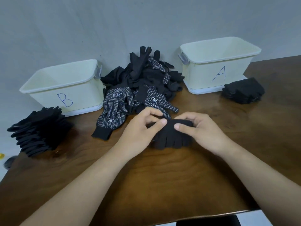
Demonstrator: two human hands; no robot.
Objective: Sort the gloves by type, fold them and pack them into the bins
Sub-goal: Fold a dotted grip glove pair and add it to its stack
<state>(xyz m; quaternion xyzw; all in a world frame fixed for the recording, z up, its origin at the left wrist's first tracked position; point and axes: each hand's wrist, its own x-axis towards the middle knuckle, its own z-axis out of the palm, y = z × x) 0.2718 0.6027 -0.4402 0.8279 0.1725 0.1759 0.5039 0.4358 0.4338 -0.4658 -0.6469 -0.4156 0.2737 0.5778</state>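
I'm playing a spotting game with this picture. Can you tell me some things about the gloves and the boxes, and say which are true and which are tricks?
1. The left hand and the right hand both pinch one plain black glove. True.
2. The box with the letter A stands on the left. False: bin A is on the right, and bin B is on the left.
3. A loose pile of gloves lies between the two bins. True.
4. The gloves with dots are red. False: the dotted gloves are black with white dots.
5. A stack of gloves sits on the table in front of bin B. True.
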